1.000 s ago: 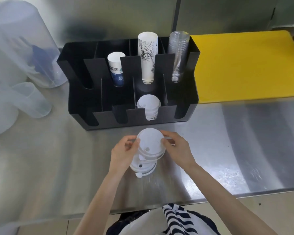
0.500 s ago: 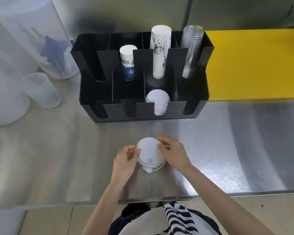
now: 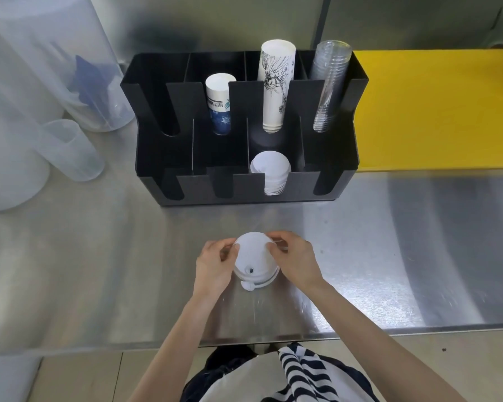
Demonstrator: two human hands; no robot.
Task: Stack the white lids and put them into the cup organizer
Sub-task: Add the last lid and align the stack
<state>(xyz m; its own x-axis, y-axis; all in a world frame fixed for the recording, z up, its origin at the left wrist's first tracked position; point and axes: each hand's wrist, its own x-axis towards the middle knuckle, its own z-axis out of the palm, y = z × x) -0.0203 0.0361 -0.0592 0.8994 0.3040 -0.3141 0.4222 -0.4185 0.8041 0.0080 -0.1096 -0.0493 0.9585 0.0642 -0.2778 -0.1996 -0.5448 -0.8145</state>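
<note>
Now, item: white lids (image 3: 255,261), offset a second ago, are sitting nested in one stack on the steel counter (image 3: 99,256), left hand (image 3: 214,264) and right hand (image 3: 295,261) both pinching its rim, leaving transfer to the black cup organizer (image 3: 145,158) beyond.

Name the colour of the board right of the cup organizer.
Yellow board; head view shows it.
</note>
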